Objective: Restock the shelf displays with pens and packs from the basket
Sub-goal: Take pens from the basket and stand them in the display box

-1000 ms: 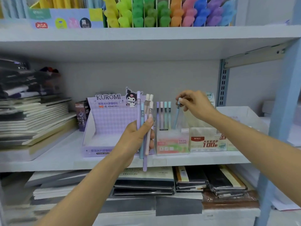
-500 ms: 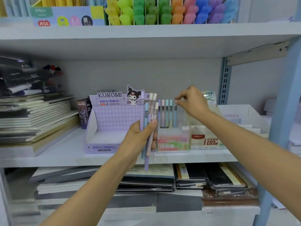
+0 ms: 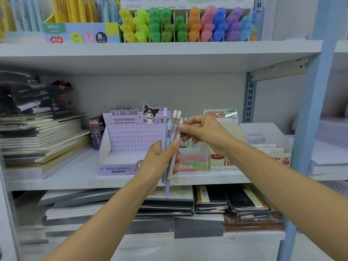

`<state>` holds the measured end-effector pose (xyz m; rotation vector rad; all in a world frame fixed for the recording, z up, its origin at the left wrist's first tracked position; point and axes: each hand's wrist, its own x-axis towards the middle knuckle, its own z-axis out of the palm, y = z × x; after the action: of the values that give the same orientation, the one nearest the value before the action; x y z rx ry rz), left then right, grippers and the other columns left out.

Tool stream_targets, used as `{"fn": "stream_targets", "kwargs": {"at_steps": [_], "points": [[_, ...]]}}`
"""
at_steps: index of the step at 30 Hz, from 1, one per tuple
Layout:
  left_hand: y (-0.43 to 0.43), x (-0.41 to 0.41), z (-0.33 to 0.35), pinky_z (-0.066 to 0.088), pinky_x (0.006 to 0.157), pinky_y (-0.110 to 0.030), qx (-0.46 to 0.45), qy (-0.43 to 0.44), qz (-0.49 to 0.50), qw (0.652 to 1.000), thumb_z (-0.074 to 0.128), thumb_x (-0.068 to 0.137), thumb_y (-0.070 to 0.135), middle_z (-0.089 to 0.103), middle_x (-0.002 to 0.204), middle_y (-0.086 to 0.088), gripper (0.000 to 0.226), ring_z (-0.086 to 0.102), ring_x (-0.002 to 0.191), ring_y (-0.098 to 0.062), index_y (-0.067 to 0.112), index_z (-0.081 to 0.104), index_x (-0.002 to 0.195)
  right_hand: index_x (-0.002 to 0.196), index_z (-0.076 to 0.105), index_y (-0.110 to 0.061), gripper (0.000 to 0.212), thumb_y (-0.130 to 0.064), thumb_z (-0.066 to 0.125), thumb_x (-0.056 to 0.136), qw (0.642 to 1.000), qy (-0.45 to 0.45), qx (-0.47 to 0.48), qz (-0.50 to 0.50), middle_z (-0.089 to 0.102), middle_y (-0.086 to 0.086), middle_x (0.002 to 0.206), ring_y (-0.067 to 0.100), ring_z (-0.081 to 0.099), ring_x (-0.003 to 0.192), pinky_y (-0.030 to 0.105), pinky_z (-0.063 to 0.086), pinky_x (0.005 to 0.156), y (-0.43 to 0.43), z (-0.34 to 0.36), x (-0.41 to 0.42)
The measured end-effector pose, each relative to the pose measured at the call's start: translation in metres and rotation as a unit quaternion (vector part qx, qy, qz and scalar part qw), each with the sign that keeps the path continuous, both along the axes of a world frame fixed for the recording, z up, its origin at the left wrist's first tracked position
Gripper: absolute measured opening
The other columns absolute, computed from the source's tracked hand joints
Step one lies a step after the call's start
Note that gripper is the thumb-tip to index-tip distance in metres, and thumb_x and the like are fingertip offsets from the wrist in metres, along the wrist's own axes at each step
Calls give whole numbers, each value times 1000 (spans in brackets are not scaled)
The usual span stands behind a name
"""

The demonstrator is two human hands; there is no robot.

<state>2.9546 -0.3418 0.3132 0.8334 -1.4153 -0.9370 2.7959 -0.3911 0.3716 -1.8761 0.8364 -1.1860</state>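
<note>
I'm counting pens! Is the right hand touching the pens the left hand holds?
Touching: head view shows the right hand pinching one of the pens.

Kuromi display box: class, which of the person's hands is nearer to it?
Left. The left hand, gripping pens, overlaps the right front corner of the Kuromi display box; the right hand is farther right, pinching one pen's top.

Pale shelf (image 3: 66, 176), notebook stack (image 3: 43, 140) left, Kuromi box (image 3: 130, 140), Fruit Soda box (image 3: 195, 161)

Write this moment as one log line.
left hand: grips pens | right hand: pinches one near its top | pen box: behind both hands
</note>
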Motion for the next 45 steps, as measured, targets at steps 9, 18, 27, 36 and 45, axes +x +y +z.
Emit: {"fn": "stream_targets", "kwargs": {"at_steps": [9,18,27,36,45], "points": [[9,13,7,43,41,-24,18,35,30,999,49,100,29,64,63,1,26,49,44,-14,7,61,96,100,64,-3,10,-6,58,93,988,-151,9,-15,71,7,86,13,68,75,19,56,68,4,30,-25],[5,31,1,32,37,-21,41,41,61,996,53,98,33,55,71,0,26,40,44,-12,7,53,102,111,60,5,19,-4,57,94,982,-50,-75,-166,69,19,93,23,68,76,26,59,70,-24,23,-19],[0,41,-6,32,35,-18,47,76,24,996,56,95,30,54,71,1,29,45,50,-10,5,65,106,104,62,1,13,-5,60,94,979,42,-108,-167,70,19,91,22,69,74,24,58,72,-59,7,7],[-9,46,-13,31,35,-17,43,85,17,995,56,93,33,55,66,5,32,45,49,-8,5,67,103,101,59,-4,8,-9,57,96,978,94,-133,-133,72,15,91,22,70,75,30,59,76,-69,12,12],[-8,49,-13,30,35,-18,38,92,44,994,54,97,27,52,64,4,28,44,47,-7,4,69,102,96,57,-5,3,-7,56,96,981,80,-136,-114,71,12,86,18,72,74,26,60,71,-68,8,12]]}}
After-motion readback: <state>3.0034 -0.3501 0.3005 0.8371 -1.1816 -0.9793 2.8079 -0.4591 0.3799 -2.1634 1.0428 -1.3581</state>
